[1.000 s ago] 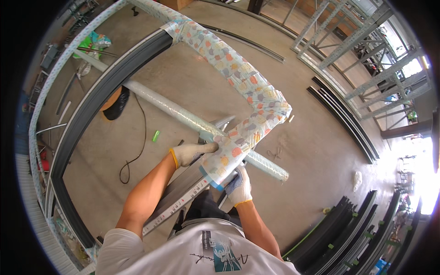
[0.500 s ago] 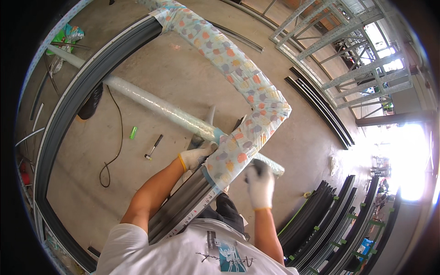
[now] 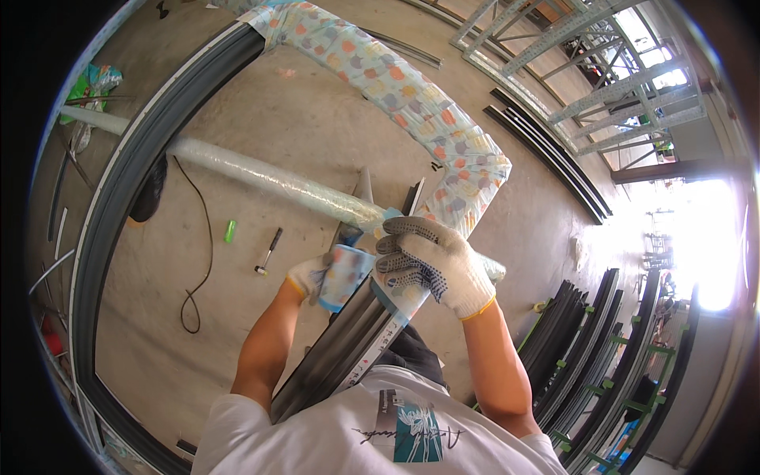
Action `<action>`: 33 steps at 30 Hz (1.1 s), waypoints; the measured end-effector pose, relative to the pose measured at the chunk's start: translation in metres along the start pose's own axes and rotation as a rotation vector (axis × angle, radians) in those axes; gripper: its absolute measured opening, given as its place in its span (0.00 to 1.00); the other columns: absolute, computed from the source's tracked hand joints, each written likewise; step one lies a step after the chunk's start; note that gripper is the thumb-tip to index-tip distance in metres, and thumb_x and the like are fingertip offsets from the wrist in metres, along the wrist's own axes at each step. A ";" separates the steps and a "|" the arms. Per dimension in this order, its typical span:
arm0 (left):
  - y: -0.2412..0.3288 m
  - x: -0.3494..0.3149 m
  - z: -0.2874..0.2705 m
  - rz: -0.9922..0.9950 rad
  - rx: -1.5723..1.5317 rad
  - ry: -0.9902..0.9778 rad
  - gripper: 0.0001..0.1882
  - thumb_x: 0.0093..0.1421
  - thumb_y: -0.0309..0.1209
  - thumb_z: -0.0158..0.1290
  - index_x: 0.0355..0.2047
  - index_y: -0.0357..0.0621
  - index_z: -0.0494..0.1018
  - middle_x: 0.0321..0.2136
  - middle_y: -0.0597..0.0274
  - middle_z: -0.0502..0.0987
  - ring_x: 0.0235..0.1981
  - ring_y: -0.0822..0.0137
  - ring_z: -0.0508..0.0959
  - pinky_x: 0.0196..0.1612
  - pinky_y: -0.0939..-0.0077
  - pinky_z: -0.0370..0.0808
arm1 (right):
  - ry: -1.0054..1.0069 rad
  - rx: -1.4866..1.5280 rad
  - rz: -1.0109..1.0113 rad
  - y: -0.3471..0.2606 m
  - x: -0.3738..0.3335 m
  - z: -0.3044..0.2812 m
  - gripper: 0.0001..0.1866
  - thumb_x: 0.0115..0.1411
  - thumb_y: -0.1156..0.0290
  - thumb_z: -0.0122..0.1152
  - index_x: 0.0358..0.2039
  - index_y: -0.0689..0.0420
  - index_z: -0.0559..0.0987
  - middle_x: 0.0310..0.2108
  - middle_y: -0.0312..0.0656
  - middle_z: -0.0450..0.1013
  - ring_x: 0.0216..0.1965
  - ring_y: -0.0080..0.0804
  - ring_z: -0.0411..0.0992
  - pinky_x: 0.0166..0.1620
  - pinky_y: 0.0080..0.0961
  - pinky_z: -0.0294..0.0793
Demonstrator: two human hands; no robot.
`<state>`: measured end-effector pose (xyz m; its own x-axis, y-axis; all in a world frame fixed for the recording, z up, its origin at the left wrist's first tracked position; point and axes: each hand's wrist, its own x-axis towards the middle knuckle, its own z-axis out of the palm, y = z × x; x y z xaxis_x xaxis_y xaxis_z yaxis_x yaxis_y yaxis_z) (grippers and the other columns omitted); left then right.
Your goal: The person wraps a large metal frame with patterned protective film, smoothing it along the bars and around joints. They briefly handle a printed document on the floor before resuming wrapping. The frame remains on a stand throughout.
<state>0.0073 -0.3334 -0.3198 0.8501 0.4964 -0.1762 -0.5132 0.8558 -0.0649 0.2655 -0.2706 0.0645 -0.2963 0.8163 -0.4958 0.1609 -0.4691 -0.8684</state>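
A gloved left hand (image 3: 311, 277), mine, is closed on a roll of patterned wrapping film (image 3: 347, 279) at the left side of the frame bar. My right hand (image 3: 435, 265), in a white knit glove with dark grip dots, lies across the top of the bar. Its fingers are extended and slightly bent over the film. The dark metal frame (image 3: 328, 348) runs from my body up to a corner. Film with coloured spots (image 3: 475, 186) covers that corner and the far bar. The near stretch of the frame is bare, with a printed strip along its edge.
A plastic-wrapped support bar (image 3: 269, 180) passes beneath the frame. On the floor inside it lie a hammer (image 3: 270, 252), a green cylinder (image 3: 230, 231) and a black cable (image 3: 207, 237). Dark profiles (image 3: 586, 348) are stacked at right, near metal racking (image 3: 570, 71).
My right hand has come from the bar's right side up onto its wrapped top. My left hand has drawn left and down, and the film roll now shows in it.
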 end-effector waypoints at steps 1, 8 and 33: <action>0.001 -0.019 0.002 0.067 0.076 0.076 0.35 0.77 0.46 0.55 0.77 0.41 0.64 0.71 0.45 0.73 0.65 0.49 0.79 0.66 0.50 0.81 | -0.001 -0.028 -0.060 0.002 -0.001 -0.002 0.21 0.74 0.71 0.59 0.61 0.72 0.81 0.50 0.50 0.85 0.47 0.33 0.87 0.54 0.28 0.87; 0.045 -0.106 0.149 0.363 0.545 0.231 0.44 0.69 0.47 0.64 0.78 0.38 0.63 0.71 0.42 0.74 0.69 0.41 0.77 0.70 0.41 0.78 | -0.107 -0.162 -0.124 0.002 -0.001 -0.012 0.21 0.75 0.66 0.60 0.60 0.69 0.82 0.53 0.49 0.84 0.51 0.34 0.84 0.56 0.31 0.84; -0.077 0.042 0.373 0.221 2.065 1.006 0.62 0.53 0.43 0.77 0.78 0.31 0.53 0.63 0.29 0.78 0.64 0.39 0.81 0.66 0.55 0.79 | 0.378 0.876 0.097 0.149 -0.090 -0.071 0.31 0.64 0.68 0.67 0.65 0.69 0.75 0.52 0.48 0.82 0.50 0.36 0.83 0.57 0.33 0.83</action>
<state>0.1264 -0.3241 0.0445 0.1744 0.9238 -0.3407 0.7627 0.0921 0.6402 0.3828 -0.3902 -0.0205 0.0295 0.7435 -0.6681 -0.6375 -0.5009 -0.5855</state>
